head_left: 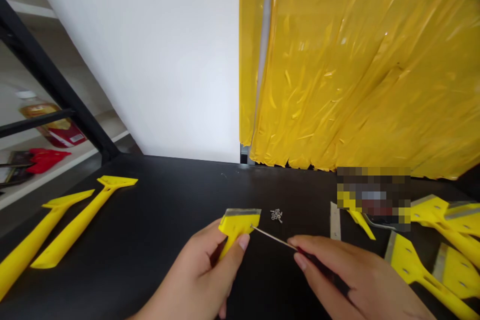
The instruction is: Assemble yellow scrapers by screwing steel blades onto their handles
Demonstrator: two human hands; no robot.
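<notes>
While the left hand (206, 272) pinches a yellow scraper (240, 225) just above the black tabletop (157, 245), the right hand (350, 270) pinches a thin screwdriver (275, 238), tip at the scraper's head. Risk: off-axis pressure could skid the tip toward the left hand; a nudge might scatter the loose screws (276, 215). Surface dark, smooth. Behind: white panel (165, 60), yellow plastic sheeting (356, 70); shelf (108, 120) at left.

White glare streaks the yellow sheeting (360, 70), while the bottle (67, 135) at left blurs.
</notes>
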